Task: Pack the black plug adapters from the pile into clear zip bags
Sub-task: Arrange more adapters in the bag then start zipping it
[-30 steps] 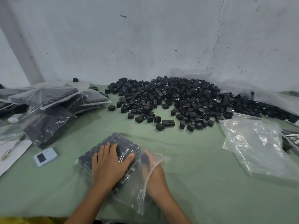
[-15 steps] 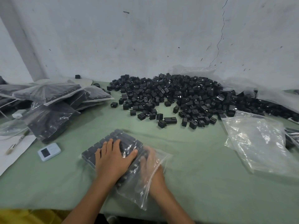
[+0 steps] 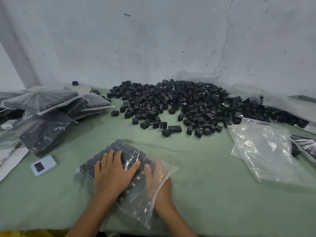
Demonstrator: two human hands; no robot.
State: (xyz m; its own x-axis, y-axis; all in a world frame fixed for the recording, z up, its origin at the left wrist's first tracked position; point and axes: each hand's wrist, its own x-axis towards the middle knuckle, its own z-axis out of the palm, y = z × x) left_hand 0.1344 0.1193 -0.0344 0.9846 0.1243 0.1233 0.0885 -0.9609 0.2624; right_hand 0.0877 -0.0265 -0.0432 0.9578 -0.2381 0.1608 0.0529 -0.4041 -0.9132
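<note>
Left hand (image 3: 112, 171) presses flat on an adapter-filled bag (image 3: 142, 209) at the table (image 3: 205, 185) edge, right hand (image 3: 159, 183) blurred under its plastic mouth, grip unclear, pile (image 3: 179, 103) behind, packed bags (image 3: 47, 106) left, empty bags (image 3: 266, 151) right.

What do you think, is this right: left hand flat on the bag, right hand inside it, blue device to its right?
Not quite. The head view shows the blue device left of the bag. The left hand is flat on it, right hand inside.
</note>
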